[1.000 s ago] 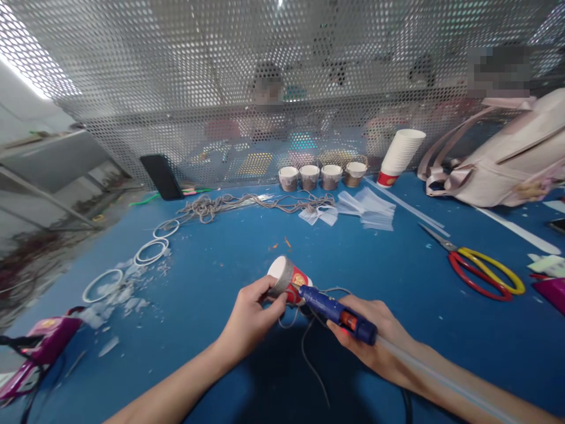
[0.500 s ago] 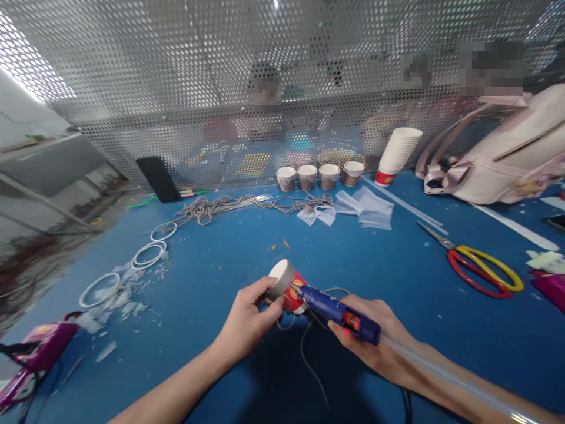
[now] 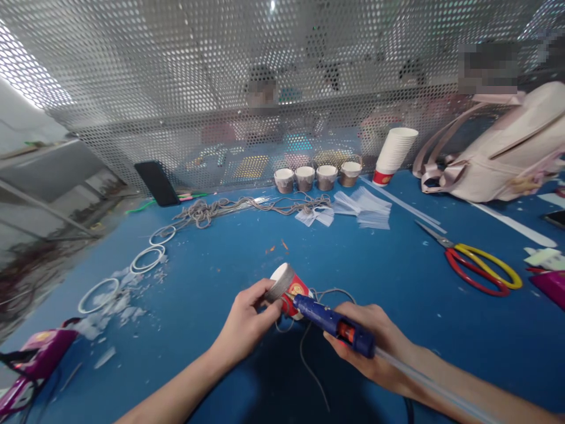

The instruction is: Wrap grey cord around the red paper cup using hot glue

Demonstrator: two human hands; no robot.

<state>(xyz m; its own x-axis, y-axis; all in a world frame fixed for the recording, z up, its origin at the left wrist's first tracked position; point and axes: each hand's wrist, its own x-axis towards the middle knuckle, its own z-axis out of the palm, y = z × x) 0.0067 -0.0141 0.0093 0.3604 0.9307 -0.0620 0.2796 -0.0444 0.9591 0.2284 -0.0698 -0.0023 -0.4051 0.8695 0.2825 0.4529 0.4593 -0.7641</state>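
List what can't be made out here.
Head view:
Handle of the glue gun: mostly hidden by the right hand.
Lettering on the cup in the left hand: too small.
Far end of the glue stick: cut off by the bottom edge.
Details of the people: veiled by the perforated panel.

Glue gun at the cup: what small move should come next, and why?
Probably a slight turn of the cup by the left hand: the right hand holds the glue gun with its tip near the gray cord wrap, which covers one end, leaving red surface bare.
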